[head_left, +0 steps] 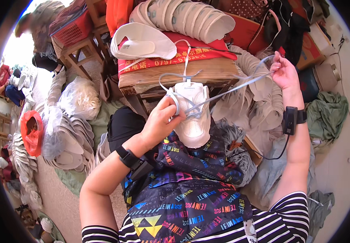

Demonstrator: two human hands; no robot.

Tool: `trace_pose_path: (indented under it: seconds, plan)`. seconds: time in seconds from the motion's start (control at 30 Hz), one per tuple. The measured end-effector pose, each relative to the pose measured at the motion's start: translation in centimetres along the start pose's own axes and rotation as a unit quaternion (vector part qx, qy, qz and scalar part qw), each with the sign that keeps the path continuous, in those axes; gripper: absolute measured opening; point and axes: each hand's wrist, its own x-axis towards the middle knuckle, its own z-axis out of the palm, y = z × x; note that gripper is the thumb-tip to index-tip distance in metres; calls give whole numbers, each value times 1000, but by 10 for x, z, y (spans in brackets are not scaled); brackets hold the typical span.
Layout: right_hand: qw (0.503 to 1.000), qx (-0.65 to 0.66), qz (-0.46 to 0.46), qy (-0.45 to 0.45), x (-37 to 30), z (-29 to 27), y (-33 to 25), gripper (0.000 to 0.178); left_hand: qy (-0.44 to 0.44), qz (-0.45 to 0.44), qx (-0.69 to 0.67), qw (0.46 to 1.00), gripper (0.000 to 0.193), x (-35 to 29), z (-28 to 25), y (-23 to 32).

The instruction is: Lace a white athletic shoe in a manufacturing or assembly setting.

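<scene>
A white mesh shoe upper [192, 127] lies toe toward me over my lap, its tongue against the front of the wooden bench. A pale blue-grey shoelace [231, 92] crosses its eyelets and stretches taut up to the right. My left hand [163, 119] is closed at the upper's left edge, thumb over the edge, with a loop of the lace passing by its fingers. Raised at the right, my right hand [285, 73] pinches the far part of the lace between thumb and fingers. A white cord runs from the tongue up onto the bench.
The wooden bench [175, 75] carries a red cloth [211, 52], another white upper [144, 42] and a nested row of white uppers [183, 18]. More stacked uppers [264, 91] stand right of it. Bundled grey laces [244, 162] lie by my lap. Bagged pieces [80, 99] are at left.
</scene>
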Motion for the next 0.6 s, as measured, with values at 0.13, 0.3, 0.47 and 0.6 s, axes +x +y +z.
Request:
trace_pose_path:
  seconds: [0.13,0.3,0.47,0.6]
  plan:
    - [997,-21,68,26,-3,-18,-1,23,-23,136,89,986,19,8,-2,13]
    - [994,-91,63,-11,-7,-20,-17,23,-31,211,240,947,17,12,-18,-1]
    - [995,-53,-63,61,-2,-26,-75,24,-90,156,152,972,15,3,-30,-11]
    - [991,-41,-81,102,-3,-27,-86,24,70,-279,-203,936,19,-2,-63,-12]
